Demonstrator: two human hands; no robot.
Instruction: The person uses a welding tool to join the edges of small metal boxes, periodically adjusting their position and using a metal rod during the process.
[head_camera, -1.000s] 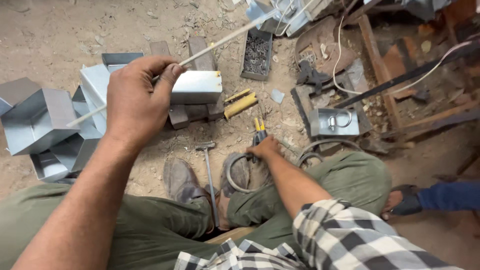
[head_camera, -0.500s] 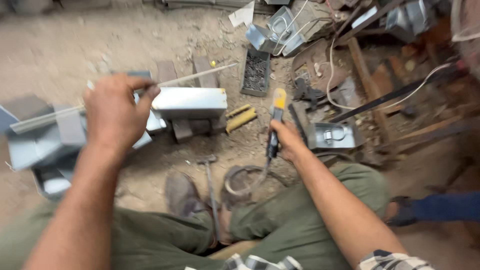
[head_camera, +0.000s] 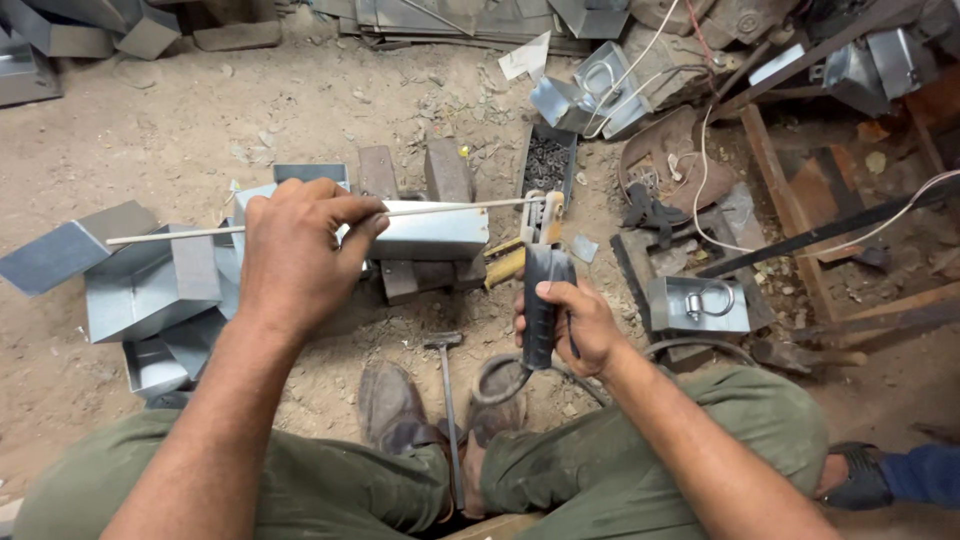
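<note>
Dusty, packed earth strewn with grit and metal scraps fills the frame, with a clutter of wooden beams and cables at the upper right. At the left edge lie several folded sheet-metal boxes (head_camera: 140, 285), grey and open-topped, nested against one another; what shows of their insides looks bare. Just above centre, a narrow dark tray (head_camera: 547, 165) holds a heap of small dark metal bits, too small to tell apart. Right of centre sits a small square metal box (head_camera: 672, 305) with a ring-shaped bolt (head_camera: 712, 299) fixed to its top, and a similar shiny box (head_camera: 562, 100) with a wire loop lies at upper centre.

In the middle, the left hand (head_camera: 295, 255) is clenched around a thin, pale, straight rod (head_camera: 450, 207), pinching it between thumb and fingertips; the rod runs nearly level from middle left to the centre of the frame. It crosses above a smooth rectangular metal block (head_camera: 430, 232) resting on rusty flat bars (head_camera: 400, 280).

The right hand (head_camera: 570, 325) grasps the black handle of an electrode holder (head_camera: 540, 290), fingers wrapped tight, its yellowish clamp head meeting the rod's right-hand end. A hammer (head_camera: 447, 400) lies on the ground between the worn shoes (head_camera: 395, 410) at lower centre, above green trousers.
</note>
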